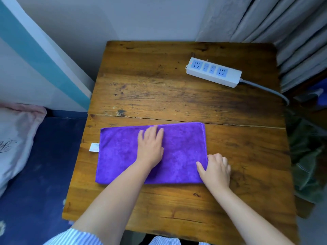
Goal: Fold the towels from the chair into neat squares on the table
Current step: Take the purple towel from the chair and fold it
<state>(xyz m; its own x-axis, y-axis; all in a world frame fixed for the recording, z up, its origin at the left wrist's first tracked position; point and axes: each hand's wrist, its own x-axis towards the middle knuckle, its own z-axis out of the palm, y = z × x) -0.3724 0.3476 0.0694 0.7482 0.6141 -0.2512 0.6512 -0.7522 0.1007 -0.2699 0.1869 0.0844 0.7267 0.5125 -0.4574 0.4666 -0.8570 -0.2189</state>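
Note:
A purple towel [120, 156] lies flat on the wooden table [177, 96] as a wide rectangle folded in half, with a white label sticking out at its left edge. My left hand [150, 147] rests palm down on the towel's middle, fingers spread. My right hand [216, 169] is at the towel's near right corner, thumb on top of the cloth and fingers curled at its edge, pinching it. Dark green cloth [307, 156] lies piled to the right of the table, on a seat that is mostly hidden.
A white power strip [214, 72] with blue sockets lies at the table's far right, its grey cable running off the right edge. Curtains [283, 23] hang behind. A bed with a blue sheet and a pink pillow [16, 138] is on the left.

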